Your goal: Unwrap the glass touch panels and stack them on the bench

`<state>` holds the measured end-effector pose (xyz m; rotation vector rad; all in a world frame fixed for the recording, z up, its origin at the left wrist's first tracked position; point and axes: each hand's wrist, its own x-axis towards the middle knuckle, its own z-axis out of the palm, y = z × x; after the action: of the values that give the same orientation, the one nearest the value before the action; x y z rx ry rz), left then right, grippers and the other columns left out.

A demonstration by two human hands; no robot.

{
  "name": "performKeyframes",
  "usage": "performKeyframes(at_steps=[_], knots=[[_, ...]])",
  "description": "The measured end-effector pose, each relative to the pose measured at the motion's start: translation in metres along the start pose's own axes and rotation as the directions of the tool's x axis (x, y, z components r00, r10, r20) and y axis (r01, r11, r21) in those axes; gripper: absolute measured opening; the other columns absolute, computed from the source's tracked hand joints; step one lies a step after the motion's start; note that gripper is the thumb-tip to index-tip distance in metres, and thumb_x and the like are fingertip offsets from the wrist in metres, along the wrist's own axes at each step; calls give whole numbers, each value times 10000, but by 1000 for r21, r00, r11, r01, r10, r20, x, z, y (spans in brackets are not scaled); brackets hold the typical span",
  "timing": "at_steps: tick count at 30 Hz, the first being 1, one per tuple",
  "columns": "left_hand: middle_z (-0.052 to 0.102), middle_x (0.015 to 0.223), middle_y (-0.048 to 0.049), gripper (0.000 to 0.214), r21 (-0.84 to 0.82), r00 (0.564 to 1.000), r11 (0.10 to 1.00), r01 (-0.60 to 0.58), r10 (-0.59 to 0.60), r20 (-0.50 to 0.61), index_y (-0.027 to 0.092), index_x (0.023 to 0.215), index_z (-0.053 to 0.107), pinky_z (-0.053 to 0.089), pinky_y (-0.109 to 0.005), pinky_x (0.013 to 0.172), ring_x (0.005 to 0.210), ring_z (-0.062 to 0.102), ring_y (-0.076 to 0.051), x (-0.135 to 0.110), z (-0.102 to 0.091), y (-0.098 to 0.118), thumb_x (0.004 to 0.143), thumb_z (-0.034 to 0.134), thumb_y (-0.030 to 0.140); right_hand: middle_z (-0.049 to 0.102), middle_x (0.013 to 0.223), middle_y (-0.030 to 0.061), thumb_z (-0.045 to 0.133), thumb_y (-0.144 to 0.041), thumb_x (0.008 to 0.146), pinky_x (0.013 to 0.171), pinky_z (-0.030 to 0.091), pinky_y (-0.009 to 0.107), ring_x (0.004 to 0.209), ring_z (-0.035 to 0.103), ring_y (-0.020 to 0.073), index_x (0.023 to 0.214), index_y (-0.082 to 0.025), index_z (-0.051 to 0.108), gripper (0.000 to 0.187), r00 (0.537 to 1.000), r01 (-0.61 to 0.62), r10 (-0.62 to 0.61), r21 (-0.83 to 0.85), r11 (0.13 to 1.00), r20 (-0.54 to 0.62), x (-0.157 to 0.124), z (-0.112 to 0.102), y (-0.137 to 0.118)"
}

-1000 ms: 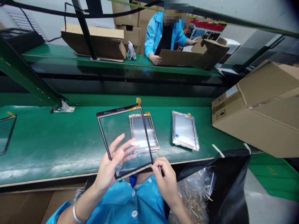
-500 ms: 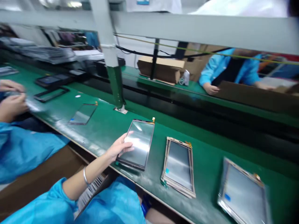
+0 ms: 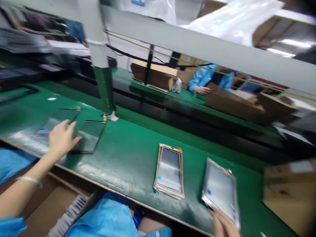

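Green workbench (image 3: 130, 148) slants across your view, with a co-worker in blue (image 3: 199, 79) beyond it, one hand near a piece of cardboard (image 3: 232, 102). Far right, the carton (image 3: 283, 194) carries a pale label (image 3: 301, 166) and dark marks, all too blurred to read. Your left arm stretches from the lower left, a bracelet (image 3: 29, 180) at the wrist. Your left hand (image 3: 61, 136) is splayed, its fingers released, above two black-edged touch panels lying flat on the bench: the farther-left panel (image 3: 66, 115) and the nearer panel (image 3: 90, 136), closest to your thumb. Whether you touch either glass, you cannot tell. Your right hand (image 3: 225, 223) rises from the bottom edge, fingertips at the near end of a plastic-wrapped panel (image 3: 221, 187); whether they grip it cannot be told. Between your hands lies a stack of gold-framed panels (image 3: 170, 169), a blue sticker (image 3: 159, 177) on top.
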<state>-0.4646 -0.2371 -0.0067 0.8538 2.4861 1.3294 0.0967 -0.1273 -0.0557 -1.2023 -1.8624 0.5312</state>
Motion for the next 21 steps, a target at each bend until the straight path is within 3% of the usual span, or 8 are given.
performKeyframes(at_steps=[1, 2, 4, 6, 8, 10, 14, 21], knots=[[342, 1488, -89, 607, 66, 991, 989, -130, 132, -19, 183, 1322, 439, 56, -640, 1105, 1419, -1, -420, -6, 14, 5, 774, 638, 353, 648, 1031, 108, 539, -413, 889, 801, 524, 411, 946, 620, 245, 942, -180, 644, 260, 1000, -26, 26, -27, 999, -9, -1, 6, 2], [311, 1504, -110, 554, 169, 942, 928, -332, 335, 8, 159, 1304, 456, 61, -663, 1090, 1409, 43, -442, -16, 32, 12, 809, 571, 378, 652, 1019, 133, 522, -426, 883, 773, 526, 417, 944, 621, 265, 921, -176, 647, 282, 999, -55, 55, -43, 998, -1, 1, 16, 3], [378, 1473, -102, 457, 146, 834, 824, -547, 520, 185, 180, 1249, 510, 185, -581, 1112, 1376, 259, -372, -45, 78, 30, 840, 495, 385, 639, 1042, 176, 489, -446, 870, 722, 529, 426, 942, 614, 288, 967, -150, 636, 344, 991, -124, 126, -46, 991, 46, 15, 43, 5], [457, 1432, -97, 433, 54, 693, 736, -674, 606, 390, 193, 1225, 554, 277, -482, 1112, 1342, 360, -302, -82, 130, 54, 861, 461, 408, 617, 1085, 174, 492, -430, 855, 810, 506, 451, 955, 596, 276, 1034, -149, 624, 358, 986, -156, 159, -63, 986, 44, 32, 68, 6], [417, 1477, -71, 465, -29, 551, 671, -741, 632, 544, 209, 1299, 524, 291, -401, 1121, 1380, 318, -247, -116, 176, 78, 883, 454, 406, 599, 1118, 159, 473, -395, 860, 892, 472, 449, 969, 582, 254, 1074, -154, 615, 352, 983, -176, 180, -74, 982, 43, 47, 85, 7], [357, 1512, -89, 502, -58, 475, 648, -759, 613, 632, 183, 1360, 472, 267, -402, 1133, 1414, 251, -240, -136, 210, 99, 901, 429, 383, 598, 1100, 150, 442, -359, 878, 896, 471, 419, 929, 588, 228, 1088, -146, 611, 343, 976, -208, 213, -74, 975, 55, 60, 95, 11], [251, 1531, -208, 612, -11, 459, 667, -745, 524, 718, 64, 1408, 380, 210, -509, 1131, 1428, 191, -308, -146, 242, 119, 883, 445, 370, 628, 963, 100, 489, -327, 905, 834, 495, 385, 818, 606, 184, 1028, -134, 619, 263, 945, -312, 317, -64, 948, 85, 95, 108, 23], [132, 1562, -197, 596, -11, 480, 712, -702, 484, 731, 104, 1437, 334, 109, -526, 1142, 1446, 76, -291, -154, 244, 117, 896, 416, 340, 629, 1023, 49, 579, -345, 900, 812, 509, 378, 903, 608, 171, 981, -149, 616, 215, 904, -423, 418, 51, 904, 95, 136, 122, 19]])
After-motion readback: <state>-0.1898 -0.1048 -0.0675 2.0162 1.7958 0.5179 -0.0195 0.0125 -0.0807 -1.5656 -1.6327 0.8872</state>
